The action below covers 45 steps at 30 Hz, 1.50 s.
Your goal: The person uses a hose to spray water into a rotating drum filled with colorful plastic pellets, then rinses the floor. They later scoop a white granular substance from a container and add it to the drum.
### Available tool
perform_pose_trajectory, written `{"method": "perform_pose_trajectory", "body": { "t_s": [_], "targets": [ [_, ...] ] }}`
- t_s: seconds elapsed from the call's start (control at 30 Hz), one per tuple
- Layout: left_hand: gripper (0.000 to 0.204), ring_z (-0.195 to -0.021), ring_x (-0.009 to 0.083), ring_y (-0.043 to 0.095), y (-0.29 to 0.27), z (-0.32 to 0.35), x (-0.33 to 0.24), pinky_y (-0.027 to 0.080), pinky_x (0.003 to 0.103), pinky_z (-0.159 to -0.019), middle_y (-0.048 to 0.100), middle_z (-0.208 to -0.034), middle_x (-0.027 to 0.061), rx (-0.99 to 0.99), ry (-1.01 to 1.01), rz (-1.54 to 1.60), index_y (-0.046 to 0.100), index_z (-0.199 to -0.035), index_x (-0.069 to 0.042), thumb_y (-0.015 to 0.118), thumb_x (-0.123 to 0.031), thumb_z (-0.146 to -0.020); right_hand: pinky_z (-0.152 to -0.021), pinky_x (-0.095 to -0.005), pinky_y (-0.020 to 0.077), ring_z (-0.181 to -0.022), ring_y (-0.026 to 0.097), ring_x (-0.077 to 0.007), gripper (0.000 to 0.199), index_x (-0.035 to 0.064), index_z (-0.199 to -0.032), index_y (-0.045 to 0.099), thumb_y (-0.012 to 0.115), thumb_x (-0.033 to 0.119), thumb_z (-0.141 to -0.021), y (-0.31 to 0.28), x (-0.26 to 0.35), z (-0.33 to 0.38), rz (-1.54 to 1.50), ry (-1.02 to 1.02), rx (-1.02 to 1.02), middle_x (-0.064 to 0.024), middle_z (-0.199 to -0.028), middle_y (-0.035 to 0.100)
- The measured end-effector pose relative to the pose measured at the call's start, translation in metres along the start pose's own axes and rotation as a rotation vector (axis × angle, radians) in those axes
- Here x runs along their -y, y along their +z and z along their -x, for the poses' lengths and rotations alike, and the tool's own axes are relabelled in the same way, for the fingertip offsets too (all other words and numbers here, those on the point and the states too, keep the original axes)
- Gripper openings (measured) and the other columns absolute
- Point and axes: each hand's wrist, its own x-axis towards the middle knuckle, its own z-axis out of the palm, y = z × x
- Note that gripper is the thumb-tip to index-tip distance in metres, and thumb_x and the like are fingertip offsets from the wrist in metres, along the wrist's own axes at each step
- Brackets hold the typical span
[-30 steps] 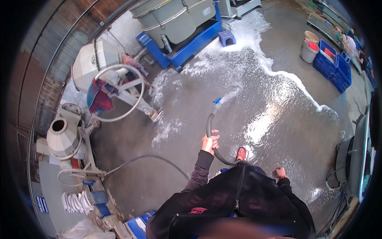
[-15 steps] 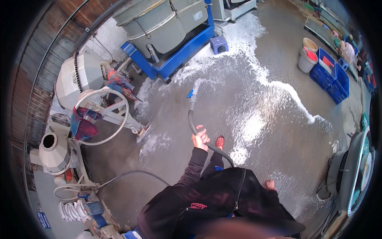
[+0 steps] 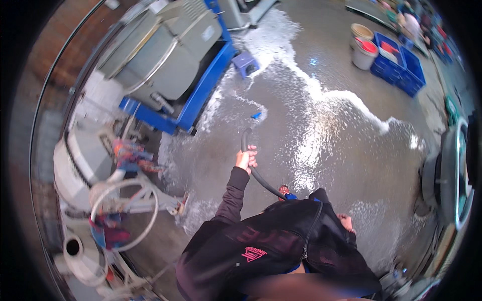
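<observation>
My left hand [image 3: 246, 158] is closed around a dark grey hose [image 3: 267, 186], held out in front of me. The hose bends upward past my fingers to its end, where a blue valve handle [image 3: 256, 116] shows. Water streams from this end and curls over the wet concrete floor [image 3: 211, 155], which has white foam [image 3: 346, 95] on it. My right hand [image 3: 346, 222] hangs low beside my jacket, away from the hose. Its fingers are too small and blurred to read.
A large grey tub machine on a blue frame [image 3: 201, 105] stands ahead left, with a purple stool [image 3: 245, 64] beside it. A white tilting mixer with a handwheel [image 3: 150, 226] is at left. Blue crates [image 3: 389, 75] and buckets [image 3: 362, 59] stand far right; people sit beyond.
My view has turned, so the machines sit lower and further left. The hose end has swung right relative to my hand, and its water stream now curls. My left hand keeps its grip.
</observation>
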Motion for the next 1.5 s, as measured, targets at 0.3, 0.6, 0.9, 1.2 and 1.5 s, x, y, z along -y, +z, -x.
{"method": "perform_pose_trajectory", "body": {
  "t_s": [0.3, 0.6, 0.9, 1.2, 1.5],
  "targets": [
    [0.021, -0.036, 0.0046, 0.024, 0.094, -0.039, 0.022, 0.027, 0.024, -0.038, 0.030, -0.050, -0.0065, 0.251, -0.195, -0.147, 0.050, -0.094, -0.006, 0.052, 0.002, -0.075, -0.047, -0.0304, 0.0473, -0.053, 0.058, -0.0187, 0.022, 0.0029, -0.094, 0.061, 0.044, 0.003, -0.080, -0.050, 0.070, -0.013, -0.009, 0.345, -0.236, -0.0116, -0.069, 0.063],
    [0.021, -0.037, 0.0048, 0.026, 0.242, -0.084, 0.043, 0.027, 0.024, -0.038, 0.029, -0.049, -0.0066, -0.114, 0.219, 0.226, 0.052, -0.097, -0.008, 0.056, 0.000, -0.078, -0.056, -0.0266, 0.0469, -0.061, 0.058, -0.0157, 0.023, -0.0024, -0.090, 0.065, 0.048, -0.003, -0.073, -0.139, 0.071, -0.092, 0.029, 0.102, -0.136, -0.0080, -0.070, 0.062],
    [0.020, -0.036, 0.0051, 0.026, 0.402, -0.114, 0.022, 0.027, 0.024, -0.038, 0.031, -0.049, -0.0060, -0.260, 0.406, 0.407, 0.051, -0.095, -0.008, 0.056, 0.002, -0.078, -0.046, -0.0350, 0.0467, -0.056, 0.058, -0.0234, 0.035, 0.0013, -0.106, 0.055, 0.036, 0.001, -0.077, -0.298, 0.137, -0.178, 0.022, 0.375, -0.164, -0.0144, -0.072, 0.061],
    [0.017, -0.036, 0.0041, 0.025, 0.430, -0.144, -0.002, 0.025, 0.023, -0.036, 0.030, -0.048, -0.0072, -0.207, 0.388, 0.276, 0.052, -0.095, -0.006, 0.054, 0.001, -0.080, -0.049, -0.0367, 0.0496, -0.056, 0.060, -0.0256, 0.026, 0.0034, -0.103, 0.055, 0.039, 0.006, -0.082, -0.302, 0.179, -0.295, -0.156, 0.386, -0.188, -0.0142, -0.069, 0.060],
    [0.019, -0.036, 0.0040, 0.026, 0.411, -0.272, -0.060, 0.025, 0.023, -0.036, 0.033, -0.050, -0.0062, -0.094, 0.259, 0.190, 0.053, -0.094, -0.006, 0.054, 0.002, -0.077, -0.051, -0.0372, 0.0544, -0.058, 0.063, -0.0286, 0.033, -0.0065, -0.098, 0.057, 0.033, -0.004, -0.074, -0.185, 0.274, -0.373, -0.020, 0.174, -0.060, -0.0190, -0.069, 0.061]
  ]
}}
